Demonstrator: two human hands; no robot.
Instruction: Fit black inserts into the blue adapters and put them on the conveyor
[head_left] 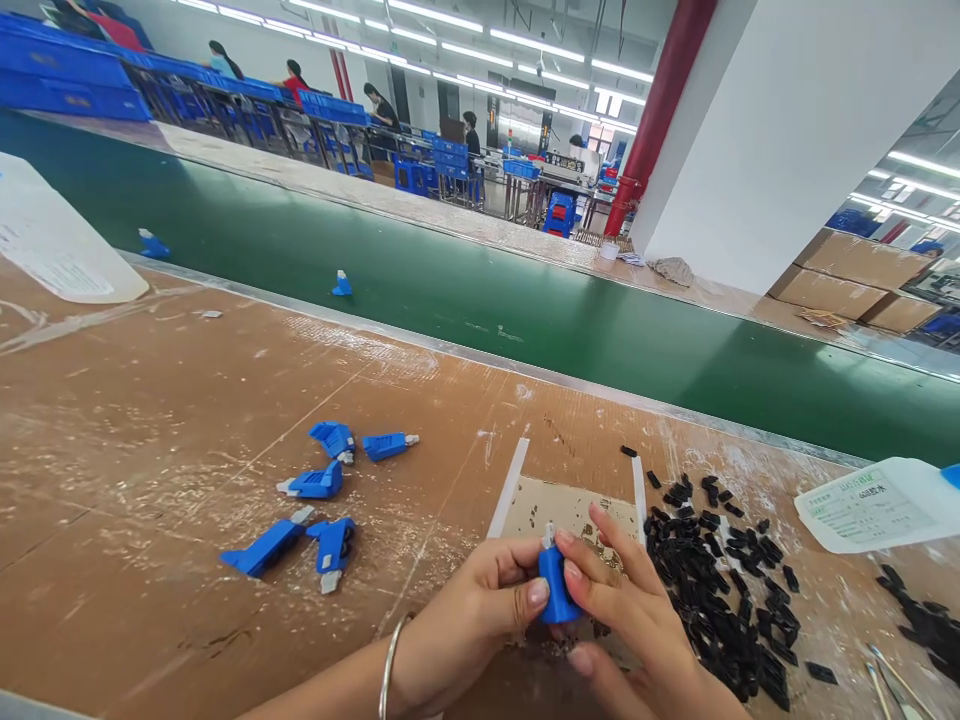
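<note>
While the left hand (480, 605) pinches one blue part (556, 592), grey tip up, between thumb and fingers, the right hand (637, 612) touches its side; cannot tell whether that hand also grips. Part is held over one beige sheet (559, 495) edged by two white strips (508, 487). Right of sheet: heaped black pieces (697, 570), too many to count. Left: five loose blue pieces (313, 483). Two white bottles (874, 505), one toward each side. Beyond: one green belt (480, 270) bearing two blue units (342, 286), well apart. Farther: one red pipe (660, 110).
</note>
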